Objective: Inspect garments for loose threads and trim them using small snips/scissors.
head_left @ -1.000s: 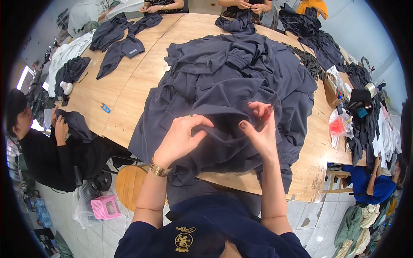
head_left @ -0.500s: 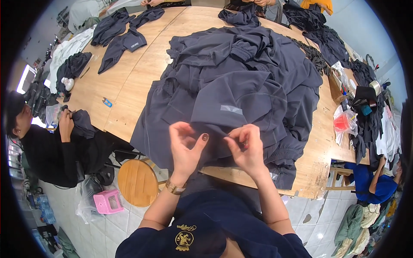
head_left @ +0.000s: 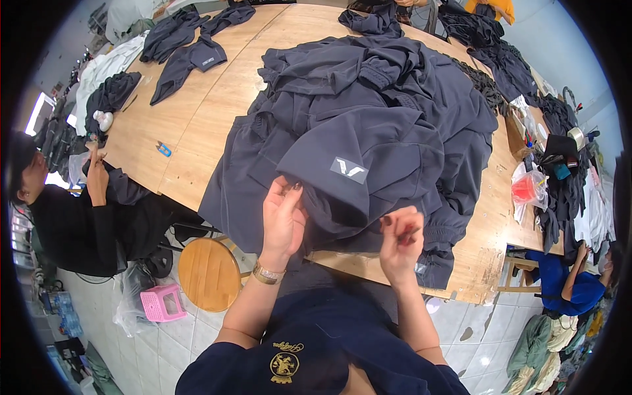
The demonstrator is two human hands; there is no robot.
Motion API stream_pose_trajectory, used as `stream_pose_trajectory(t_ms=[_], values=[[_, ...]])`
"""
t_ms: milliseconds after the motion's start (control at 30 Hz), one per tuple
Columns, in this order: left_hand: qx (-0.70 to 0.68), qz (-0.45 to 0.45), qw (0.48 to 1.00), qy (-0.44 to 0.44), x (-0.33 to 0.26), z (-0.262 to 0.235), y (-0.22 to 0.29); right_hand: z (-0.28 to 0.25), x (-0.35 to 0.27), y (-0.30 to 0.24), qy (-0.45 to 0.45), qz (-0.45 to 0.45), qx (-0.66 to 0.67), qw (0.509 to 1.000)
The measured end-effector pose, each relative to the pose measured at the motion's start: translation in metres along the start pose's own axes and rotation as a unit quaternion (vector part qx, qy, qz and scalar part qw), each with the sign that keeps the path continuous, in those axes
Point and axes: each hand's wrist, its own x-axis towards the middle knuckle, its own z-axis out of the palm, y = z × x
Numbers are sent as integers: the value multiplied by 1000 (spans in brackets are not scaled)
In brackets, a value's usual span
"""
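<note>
A dark navy garment (head_left: 368, 164) with a small grey patch lies on top of a heap of similar garments on the wooden table (head_left: 197, 125). My left hand (head_left: 283, 217) grips a fold of this garment at its near edge, thumb and fingers closed on the cloth. My right hand (head_left: 401, 240) is just off the cloth to the right, near the table's front edge. Its fingers are pinched on a small reddish object that is too small to make out.
More navy garments (head_left: 191, 59) lie at the far left and far side of the table, and small blue snips (head_left: 163, 149) at its left. A round wooden stool (head_left: 209, 273) and pink plastic stool (head_left: 163, 304) stand below. A person in black (head_left: 79, 217) sits left, another in blue (head_left: 566, 289) right.
Both hands have drawn back toward the table's front edge. The garment was turned so its grey patch shows. My right hand has come off the cloth; my left still holds it.
</note>
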Motion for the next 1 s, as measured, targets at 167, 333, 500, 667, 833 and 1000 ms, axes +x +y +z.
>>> stream_pose_trajectory(t_ms=[167,333,500,667,833,1000], values=[[10,-67,998,-18,-7,18,1,17,36,-10,-83,-102,-117,984],[207,9,977,-48,-3,7,-2,33,75,7,-112,-115,-134,978],[355,33,924,-139,0,0,12,38,116,7,-56,-26,-33,998],[343,17,931,-125,5,-8,10,47,126,4,-86,9,-40,995],[269,-10,957,-105,13,-6,9,45,124,9,-84,15,-37,996],[367,-19,925,-97,19,-20,15,36,118,4,-62,9,-48,997]])
